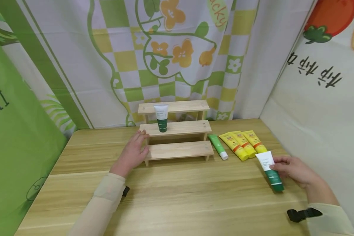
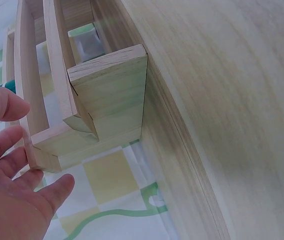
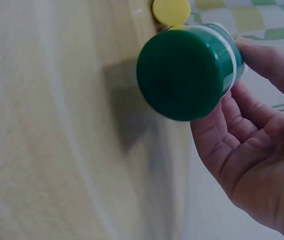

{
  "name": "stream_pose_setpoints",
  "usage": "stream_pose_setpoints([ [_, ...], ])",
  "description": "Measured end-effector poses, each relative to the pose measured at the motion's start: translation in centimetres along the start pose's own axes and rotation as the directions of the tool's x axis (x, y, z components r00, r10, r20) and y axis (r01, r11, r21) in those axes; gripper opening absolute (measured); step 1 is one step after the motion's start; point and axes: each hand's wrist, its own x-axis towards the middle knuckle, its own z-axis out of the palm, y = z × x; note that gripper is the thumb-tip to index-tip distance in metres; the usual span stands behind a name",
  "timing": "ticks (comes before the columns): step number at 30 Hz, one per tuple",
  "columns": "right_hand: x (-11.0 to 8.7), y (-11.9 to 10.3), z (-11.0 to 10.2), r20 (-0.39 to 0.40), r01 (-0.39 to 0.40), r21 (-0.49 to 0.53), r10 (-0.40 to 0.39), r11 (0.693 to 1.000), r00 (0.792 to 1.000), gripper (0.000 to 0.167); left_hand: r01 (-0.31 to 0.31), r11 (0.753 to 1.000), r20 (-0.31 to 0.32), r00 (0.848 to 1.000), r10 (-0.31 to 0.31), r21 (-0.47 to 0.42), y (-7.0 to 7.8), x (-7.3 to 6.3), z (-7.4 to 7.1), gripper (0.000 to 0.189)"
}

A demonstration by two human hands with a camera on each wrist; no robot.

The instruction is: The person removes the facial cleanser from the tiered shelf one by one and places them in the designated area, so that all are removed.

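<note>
My right hand [image 1: 295, 170] pinches a white-and-green squeeze tube [image 1: 269, 170] between thumb and fingers, above the right side of the table. Its dark green cap [image 3: 179, 75] faces the camera in the right wrist view, with a shadow on the wood beside it. At the left end of a three-step wooden display stand [image 1: 180, 150], my left hand [image 1: 132, 152] rests its loosely bent fingers against the middle step. The left wrist view shows the fingertips [image 2: 32, 177] right at that step's end. A matching white-and-green tube [image 1: 162, 118] stands upright, cap down, on the middle step.
Right of the stand, a light green tube [image 1: 218, 146] with a white cap lies on the wooden table [image 1: 180, 203]. Beside it lie three yellow tubes [image 1: 237, 144], close together. A patterned curtain [image 1: 177, 49] hangs behind, and a white cloth wall [image 1: 321, 124] borders the right side.
</note>
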Motion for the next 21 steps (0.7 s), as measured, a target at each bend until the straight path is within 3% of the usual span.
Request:
stream_pose_setpoints([
  [11,0.8,1.8,0.3,0.052,-0.047,-0.013,0.047,0.999,0.998,0.061,-0.005,1.000,0.001,1.000,0.005,0.000,-0.2,0.1,0.3,0.047],
  [21,0.6,2.2,0.7,0.004,-0.020,-0.048,0.020,0.999,1.000,0.067,-0.007,1.000,0.001,1.000,0.007,-0.010,0.0,0.2,0.2,0.047],
])
